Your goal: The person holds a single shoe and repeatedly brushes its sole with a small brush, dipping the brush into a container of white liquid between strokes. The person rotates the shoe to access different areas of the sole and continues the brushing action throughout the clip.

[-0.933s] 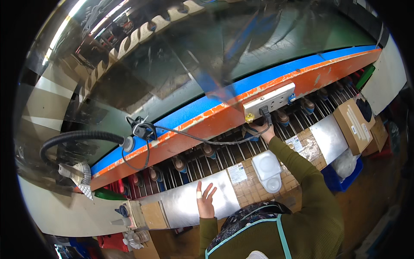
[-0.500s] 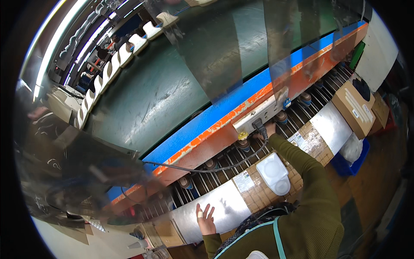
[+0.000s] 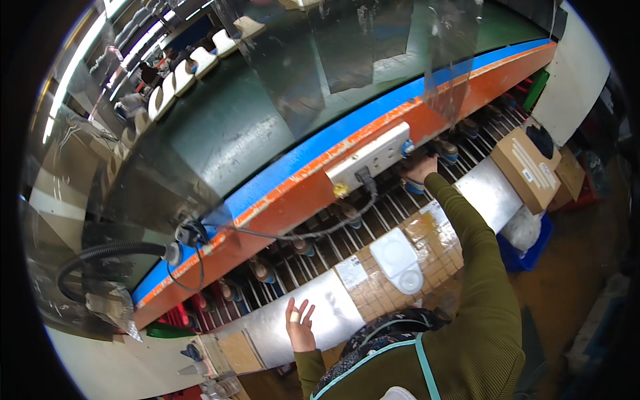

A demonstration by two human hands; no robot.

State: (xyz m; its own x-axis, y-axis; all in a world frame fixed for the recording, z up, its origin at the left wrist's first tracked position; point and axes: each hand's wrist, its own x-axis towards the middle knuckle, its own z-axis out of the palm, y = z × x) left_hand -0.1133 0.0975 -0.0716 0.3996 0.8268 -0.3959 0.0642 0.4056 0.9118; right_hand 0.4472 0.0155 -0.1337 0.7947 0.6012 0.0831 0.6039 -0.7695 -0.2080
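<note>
Under the conveyor's orange side rail, my right hand [image 3: 423, 170] reaches in and is closed around a dark shoe [image 3: 414, 186] with a blue band near its sole. Part of that shoe is hidden by the fingers. More shoes [image 3: 263, 270] of the same sort stand in a row on the metal rod rack [image 3: 323, 250]. My left hand [image 3: 301, 328] hovers over the shiny metal sheet, empty, fingers spread, with a pale wrap on one finger.
A white plastic tray [image 3: 393, 253] lies on the taped cardboard ledge [image 3: 363, 290]. A power strip [image 3: 373, 163] with a cable hangs on the rail [image 3: 293, 213]. Clear plastic curtains hang over the green belt [image 3: 220, 153]. Cardboard boxes [image 3: 527, 170] and a blue bin [image 3: 517, 257] stand at right.
My view has shifted, showing more of the rail's left end with a black hose. My right hand has moved right along the rack and now has a shoe. The left hand stays open.
</note>
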